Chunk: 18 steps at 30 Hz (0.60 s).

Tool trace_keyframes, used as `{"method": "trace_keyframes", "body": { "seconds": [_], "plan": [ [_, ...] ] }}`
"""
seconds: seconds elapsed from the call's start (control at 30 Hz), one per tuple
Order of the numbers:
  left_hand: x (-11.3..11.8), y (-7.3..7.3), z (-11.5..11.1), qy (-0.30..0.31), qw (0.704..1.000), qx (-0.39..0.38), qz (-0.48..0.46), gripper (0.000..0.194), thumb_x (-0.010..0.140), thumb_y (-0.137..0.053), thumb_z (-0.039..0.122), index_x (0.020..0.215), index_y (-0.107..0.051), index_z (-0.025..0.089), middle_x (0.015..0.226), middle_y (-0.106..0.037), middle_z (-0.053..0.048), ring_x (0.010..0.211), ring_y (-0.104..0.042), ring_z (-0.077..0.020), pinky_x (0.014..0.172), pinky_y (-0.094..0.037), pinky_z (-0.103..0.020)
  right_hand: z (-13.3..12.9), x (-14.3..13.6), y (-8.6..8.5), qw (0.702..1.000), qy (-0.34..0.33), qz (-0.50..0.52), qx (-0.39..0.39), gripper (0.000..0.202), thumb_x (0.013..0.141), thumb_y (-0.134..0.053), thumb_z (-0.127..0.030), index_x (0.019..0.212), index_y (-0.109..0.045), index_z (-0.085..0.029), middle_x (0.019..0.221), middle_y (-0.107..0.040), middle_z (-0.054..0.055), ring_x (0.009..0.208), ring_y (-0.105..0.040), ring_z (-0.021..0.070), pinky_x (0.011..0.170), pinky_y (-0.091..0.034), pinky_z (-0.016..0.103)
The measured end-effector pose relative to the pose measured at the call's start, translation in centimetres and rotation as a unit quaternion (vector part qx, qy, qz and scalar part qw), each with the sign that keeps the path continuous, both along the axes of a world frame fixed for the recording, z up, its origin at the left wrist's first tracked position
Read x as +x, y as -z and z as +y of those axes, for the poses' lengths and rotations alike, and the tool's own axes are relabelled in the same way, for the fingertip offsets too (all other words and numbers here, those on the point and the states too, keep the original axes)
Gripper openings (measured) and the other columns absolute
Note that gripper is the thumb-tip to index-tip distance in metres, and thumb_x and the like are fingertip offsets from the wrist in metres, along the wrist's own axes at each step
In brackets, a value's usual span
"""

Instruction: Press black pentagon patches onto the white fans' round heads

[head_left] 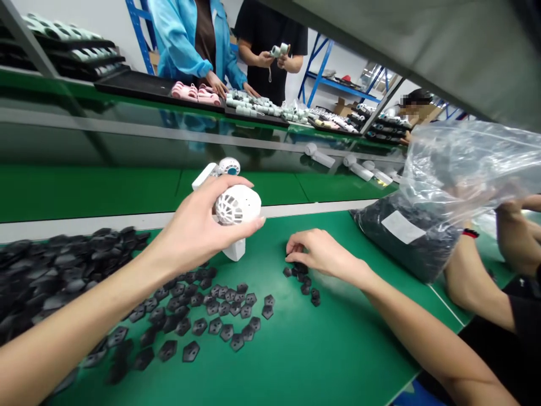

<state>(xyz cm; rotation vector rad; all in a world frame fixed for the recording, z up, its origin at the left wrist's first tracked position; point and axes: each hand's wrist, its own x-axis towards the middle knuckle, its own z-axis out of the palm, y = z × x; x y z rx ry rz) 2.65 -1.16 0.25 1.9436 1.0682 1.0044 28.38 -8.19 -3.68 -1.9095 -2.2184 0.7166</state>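
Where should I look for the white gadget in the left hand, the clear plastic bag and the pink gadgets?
White gadget (pixel 249 203): head view, smooth casing beside the vents.
Plastic bag (pixel 460 155): head view, crumpled upper part.
Pink gadgets (pixel 181 91): head view, leftmost one's body.

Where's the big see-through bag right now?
In the head view, the see-through bag is at the right, on the green table, between the person's right hand and another person's arm.

Left hand (pixel 203 220) grips a white fan (pixel 243 204); right hand (pixel 323 254) touches black pieces (pixel 305 282) (small).
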Motion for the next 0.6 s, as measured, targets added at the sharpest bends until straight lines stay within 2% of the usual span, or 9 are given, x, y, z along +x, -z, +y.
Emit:
{"method": "trace_keyframes", "body": {
  "seconds": [0.1, 0.2, 0.3, 0.4, 0.53, 0.6],
  "plan": [
    [-0.9, -1.4, -1.1, -0.029, 0.998, -0.023, 0.041, 0.052, 0.070, -0.082, 0.053, 0.115, -0.074, 0.028, 0.103, -0.072, -0.004, 0.072, -0.063, -0.0218, 0.054, -0.045, -0.028, 0.9, 0.1, 0.5, 0.998, 0.006, 0.055, 0.017, 0.007, 0.094, -0.076, -0.016, 0.089, -0.074, -0.019, 0.084, -0.079, 0.001, 0.079, -0.072, 0.0177, 0.071, -0.044, 0.028],
    [-1.3, -2.0, -1.6, -0.049, 0.995, -0.064, 0.060, 0.049, 0.075, -0.077, 0.049, 0.120, -0.070, 0.031, 0.086, -0.071, -0.001, 0.059, -0.056, -0.0189, 0.048, -0.041, -0.027, 1.9, -0.1, 1.2, 0.991, 0.005, 0.131, 0.031, 0.007, 0.097, -0.069, -0.016, 0.101, -0.074, -0.020, 0.082, -0.077, 0.001, 0.071, -0.068, 0.0152, 0.071, -0.047, 0.027],
    [-1.5, -1.4, -1.4, -0.055, 0.997, -0.050, 0.033, 0.048, 0.074, -0.077, 0.049, 0.117, -0.070, 0.030, 0.085, -0.072, -0.002, 0.058, -0.059, -0.0211, 0.046, -0.044, -0.029, 3.0, -0.1, 1.9, 0.973, 0.004, 0.229, 0.020, 0.013, 0.099, -0.064, -0.022, 0.106, -0.074, -0.017, 0.084, -0.077, 0.003, 0.067, -0.069, 0.0132, 0.070, -0.054, 0.027],
    [-1.7, -0.6, -1.1, -0.054, 0.998, -0.038, -0.004, 0.046, 0.072, -0.078, 0.049, 0.112, -0.071, 0.029, 0.081, -0.071, -0.003, 0.055, -0.060, -0.0228, 0.042, -0.044, -0.030, 3.8, 0.0, 2.3, 0.948, 0.018, 0.318, -0.003, 0.028, 0.098, -0.065, -0.036, 0.108, -0.076, -0.012, 0.091, -0.080, 0.009, 0.073, -0.075, 0.0152, 0.074, -0.062, 0.029],
    [-2.2, 0.0, -1.4, -0.052, 0.998, -0.017, -0.035, 0.040, 0.075, -0.079, 0.048, 0.110, -0.070, 0.030, 0.081, -0.071, -0.003, 0.057, -0.061, -0.0224, 0.044, -0.048, -0.028, 3.9, -0.6, 2.1, 0.921, 0.032, 0.389, -0.011, 0.043, 0.080, -0.085, -0.049, 0.102, -0.081, -0.012, 0.085, -0.081, 0.009, 0.077, -0.079, 0.0201, 0.078, -0.066, 0.034],
    [-2.4, 0.1, -1.6, -0.057, 0.998, -0.017, -0.035, 0.042, 0.077, -0.080, 0.052, 0.110, -0.070, 0.029, 0.080, -0.070, -0.003, 0.056, -0.061, -0.0217, 0.043, -0.047, -0.028, 3.8, -1.3, 1.4, 0.911, 0.041, 0.411, 0.008, 0.043, 0.077, -0.088, -0.052, 0.097, -0.082, -0.014, 0.081, -0.080, 0.008, 0.074, -0.078, 0.0197, 0.078, -0.066, 0.035]
  ]
}}
